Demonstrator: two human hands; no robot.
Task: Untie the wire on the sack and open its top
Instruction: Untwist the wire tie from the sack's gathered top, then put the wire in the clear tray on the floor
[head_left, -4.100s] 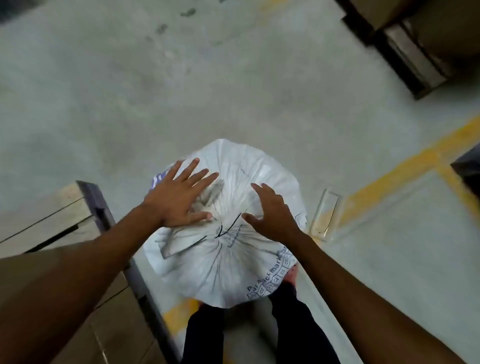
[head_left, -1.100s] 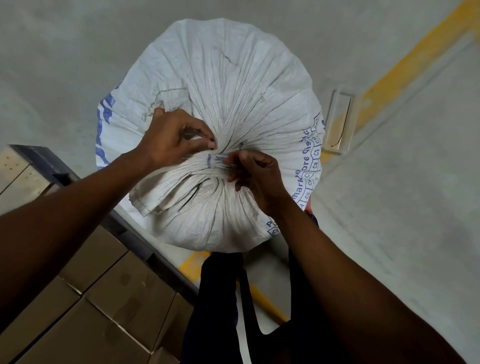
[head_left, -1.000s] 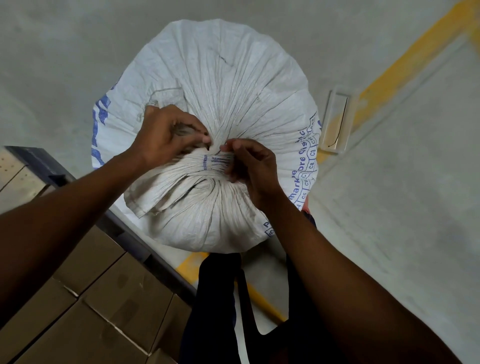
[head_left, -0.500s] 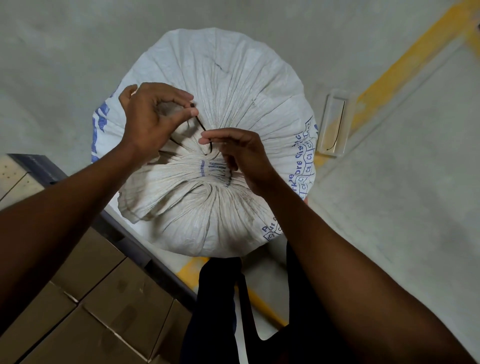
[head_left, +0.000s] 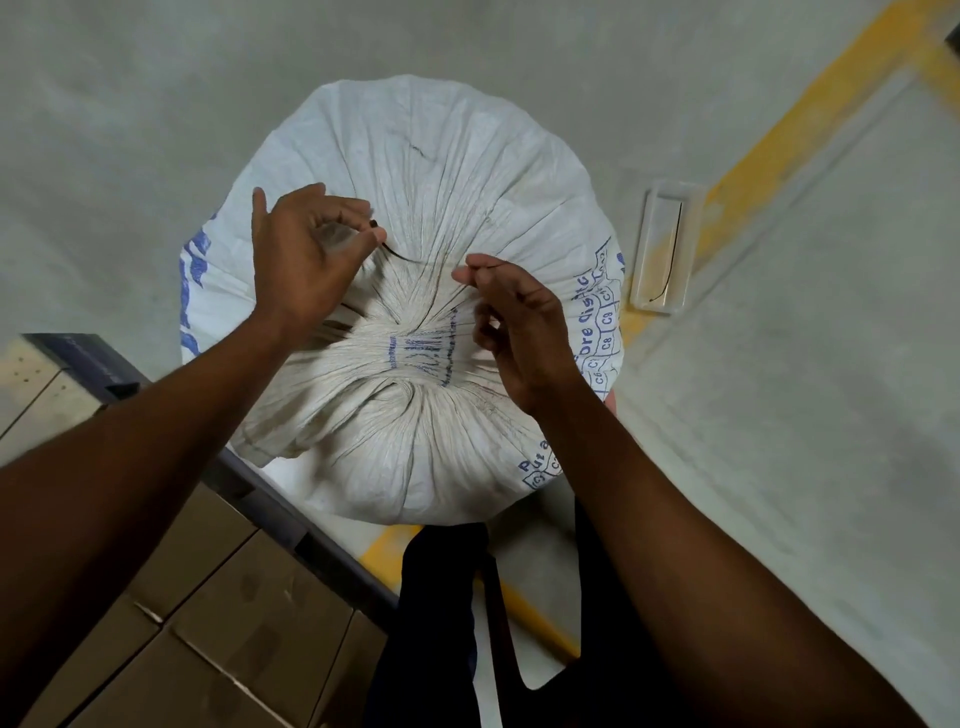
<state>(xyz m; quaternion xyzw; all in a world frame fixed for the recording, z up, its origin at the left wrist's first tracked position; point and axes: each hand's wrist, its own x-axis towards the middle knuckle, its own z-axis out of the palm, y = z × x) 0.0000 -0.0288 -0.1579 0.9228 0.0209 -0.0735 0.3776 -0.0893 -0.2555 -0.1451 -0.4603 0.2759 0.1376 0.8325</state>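
Note:
A full white woven sack (head_left: 441, 171) with blue print stands on the floor below me, its top gathered into a bunch of pleats (head_left: 415, 343). A thin dark wire (head_left: 397, 253) runs over the pleats just beyond the bunch. My left hand (head_left: 306, 260) pinches one end of the wire between thumb and fingertips at the sack's left. My right hand (head_left: 514, 322) is on the right of the bunch with thumb and forefinger pinched; whether they hold the wire's other end I cannot tell.
A clear plastic tray (head_left: 667, 244) holding another dark wire lies on the grey floor right of the sack, beside a yellow floor line (head_left: 810, 98). Cardboard boxes (head_left: 218, 613) on a dark-framed cart (head_left: 291, 525) stand at lower left. My dark trousers (head_left: 441, 623) are below the sack.
Both hands have drawn apart and up off the bunched neck, pulling the wire out sideways. The wire now stretches between them instead of being wound tight around the neck.

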